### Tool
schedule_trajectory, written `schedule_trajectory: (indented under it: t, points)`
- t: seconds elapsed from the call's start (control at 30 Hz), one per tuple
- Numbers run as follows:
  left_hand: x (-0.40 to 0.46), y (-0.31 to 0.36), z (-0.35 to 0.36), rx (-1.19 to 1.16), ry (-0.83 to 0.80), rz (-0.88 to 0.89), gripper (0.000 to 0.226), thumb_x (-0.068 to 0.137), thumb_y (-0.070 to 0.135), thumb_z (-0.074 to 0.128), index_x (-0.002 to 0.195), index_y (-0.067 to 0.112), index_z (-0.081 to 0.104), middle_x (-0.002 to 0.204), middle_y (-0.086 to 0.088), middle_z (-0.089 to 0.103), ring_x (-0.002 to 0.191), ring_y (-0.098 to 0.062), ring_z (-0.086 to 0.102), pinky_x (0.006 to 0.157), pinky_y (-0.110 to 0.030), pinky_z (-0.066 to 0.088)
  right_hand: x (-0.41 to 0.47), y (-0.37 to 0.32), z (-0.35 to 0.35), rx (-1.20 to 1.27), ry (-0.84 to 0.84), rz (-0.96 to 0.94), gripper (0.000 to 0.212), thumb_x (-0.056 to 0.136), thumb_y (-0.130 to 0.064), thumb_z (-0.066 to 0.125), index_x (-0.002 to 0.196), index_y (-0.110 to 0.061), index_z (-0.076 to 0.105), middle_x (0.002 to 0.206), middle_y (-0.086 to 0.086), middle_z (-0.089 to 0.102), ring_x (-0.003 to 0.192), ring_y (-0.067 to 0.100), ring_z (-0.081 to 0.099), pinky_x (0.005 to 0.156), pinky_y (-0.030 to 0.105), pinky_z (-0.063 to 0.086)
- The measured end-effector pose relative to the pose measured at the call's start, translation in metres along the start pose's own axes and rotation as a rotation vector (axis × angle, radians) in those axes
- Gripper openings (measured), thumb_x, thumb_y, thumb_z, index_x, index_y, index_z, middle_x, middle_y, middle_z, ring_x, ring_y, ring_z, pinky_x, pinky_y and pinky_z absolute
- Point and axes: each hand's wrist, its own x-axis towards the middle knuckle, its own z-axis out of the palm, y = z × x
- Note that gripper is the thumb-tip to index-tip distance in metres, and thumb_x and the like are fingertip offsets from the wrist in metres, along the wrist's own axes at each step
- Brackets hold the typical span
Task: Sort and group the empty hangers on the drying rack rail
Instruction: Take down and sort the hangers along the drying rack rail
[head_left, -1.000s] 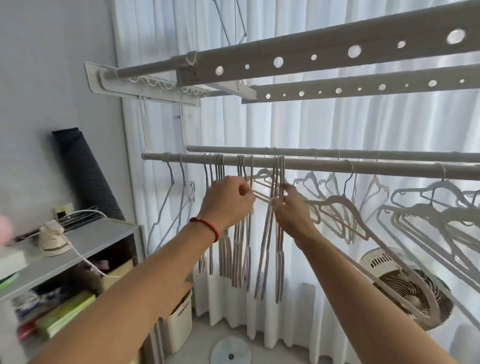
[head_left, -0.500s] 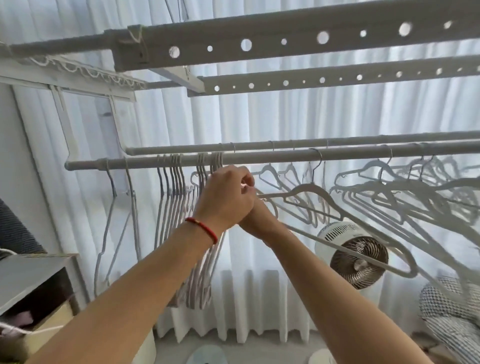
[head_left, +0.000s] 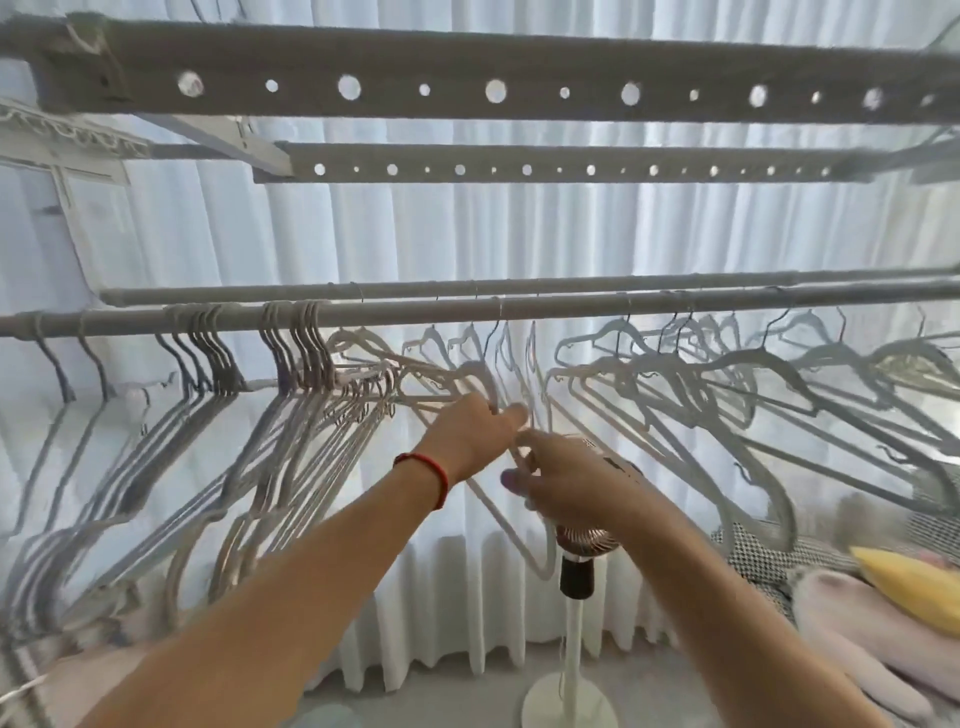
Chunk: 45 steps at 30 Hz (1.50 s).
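Observation:
Two rails hold many empty hangers; the front rail runs across the view. On its left, thin hangers hang bunched in tight groups. To the right, thicker white hangers hang loose and askew. My left hand, with a red band at the wrist, reaches up to one white hanger just below the rail and pinches it near its shoulder. My right hand is right beside it, fingers curled round the same hanger's sloping arm. The image is blurred around the fingers.
A standing fan on a white pole is directly behind my right hand. Perforated rack beams run overhead. A white curtain fills the background. Pillows and a checked cloth lie low at the right.
Both hands left the bunched hangers and shifted right along the rail to a loose white hanger. The view swung right, and the shelf on the left has gone out of sight.

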Motion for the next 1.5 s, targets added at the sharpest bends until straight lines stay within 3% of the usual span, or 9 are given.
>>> schedule_trajectory:
  t: [0.13, 0.23, 0.4, 0.6, 0.77, 1.0, 1.23, 1.37, 1.5]
  points:
    - [-0.004, 0.008, 0.020, 0.108, 0.129, -0.077, 0.071, 0.090, 0.048, 0.060, 0.141, 0.003, 0.040, 0.130, -0.016, 0.061, 0.119, -0.035, 0.059, 0.101, -0.047, 0.050, -0.014, 0.030, -0.027, 0.146, 0.365, -0.127, 0.030, 0.099, -0.041, 0.057, 0.122, -0.026, 0.067, 0.101, -0.014, 0.070, 0.096, 0.010, 0.071, 0.074, 0.020, 0.049]
    - [-0.006, 0.013, 0.031, 0.148, 0.097, -0.097, 0.083, 0.087, 0.040, 0.069, 0.147, 0.004, 0.024, 0.139, -0.018, 0.051, 0.125, -0.036, 0.053, 0.103, -0.046, 0.048, -0.019, 0.077, -0.064, -0.237, 0.655, 0.023, 0.048, 0.094, -0.043, 0.062, 0.133, -0.015, 0.059, 0.136, 0.011, 0.059, 0.127, 0.030, 0.052, 0.101, 0.043, 0.043]
    - [0.000, 0.032, 0.059, -0.114, 0.129, -0.211, 0.105, 0.085, 0.064, 0.063, 0.155, 0.000, 0.019, 0.158, -0.018, 0.031, 0.139, -0.035, 0.040, 0.104, -0.053, 0.048, -0.024, 0.123, -0.091, -0.294, 0.200, 0.487, 0.119, 0.079, -0.072, 0.066, 0.160, -0.006, 0.009, 0.158, 0.021, 0.037, 0.143, 0.041, 0.040, 0.110, 0.054, 0.039]
    - [0.027, 0.056, 0.082, -0.068, 0.206, -0.357, 0.111, 0.080, 0.073, 0.061, 0.158, 0.006, 0.019, 0.165, -0.021, 0.010, 0.150, -0.039, 0.022, 0.113, -0.049, 0.038, -0.028, 0.130, -0.080, -0.231, 0.269, 0.375, 0.075, 0.090, -0.040, 0.063, 0.148, -0.005, 0.030, 0.143, 0.019, 0.049, 0.130, 0.038, 0.050, 0.099, 0.047, 0.044]
    - [0.033, 0.063, 0.083, -0.122, 0.256, -0.395, 0.057, 0.084, 0.048, 0.063, 0.126, 0.009, 0.062, 0.146, -0.024, 0.045, 0.135, -0.039, 0.040, 0.107, -0.045, 0.044, -0.022, 0.101, -0.077, -0.273, 0.497, 0.083, 0.052, 0.094, -0.035, 0.060, 0.138, -0.011, 0.049, 0.135, 0.013, 0.053, 0.127, 0.032, 0.049, 0.105, 0.048, 0.043]
    - [0.001, 0.056, 0.075, -0.367, 0.263, -0.330, 0.040, 0.082, 0.040, 0.042, 0.103, 0.012, 0.060, 0.113, -0.013, 0.064, 0.106, -0.035, 0.060, 0.095, -0.049, 0.053, 0.007, 0.063, -0.079, -0.148, 0.461, -0.238, 0.041, 0.096, -0.030, 0.059, 0.134, -0.016, 0.061, 0.134, 0.010, 0.065, 0.125, 0.030, 0.058, 0.110, 0.048, 0.041]
    - [-0.009, 0.024, 0.024, -0.426, 0.187, -0.358, 0.019, 0.089, 0.029, 0.047, 0.075, 0.016, 0.049, 0.075, -0.004, 0.048, 0.060, -0.021, 0.045, 0.055, -0.028, 0.041, 0.012, 0.085, -0.081, -0.419, 0.417, 0.298, 0.096, 0.088, -0.045, 0.066, 0.157, -0.002, 0.015, 0.162, 0.032, 0.014, 0.150, 0.052, 0.013, 0.118, 0.069, 0.017]
    - [-0.017, 0.018, 0.013, -0.382, 0.163, -0.326, 0.018, 0.086, 0.025, 0.047, 0.071, 0.015, 0.046, 0.072, -0.007, 0.051, 0.049, -0.021, 0.048, 0.053, -0.026, 0.039, 0.011, 0.110, -0.076, -0.187, 0.304, 0.313, 0.096, 0.093, -0.029, 0.063, 0.159, 0.001, 0.001, 0.150, 0.026, 0.043, 0.134, 0.042, 0.048, 0.105, 0.051, 0.045]
    - [-0.016, 0.020, 0.003, -0.332, 0.110, -0.326, 0.020, 0.087, 0.030, 0.050, 0.076, 0.014, 0.054, 0.075, -0.008, 0.056, 0.050, -0.020, 0.051, 0.053, -0.027, 0.041, 0.007, 0.107, -0.072, -0.215, 0.291, 0.299, 0.085, 0.097, -0.026, 0.060, 0.158, 0.002, 0.008, 0.150, 0.022, 0.045, 0.134, 0.041, 0.049, 0.102, 0.050, 0.044]
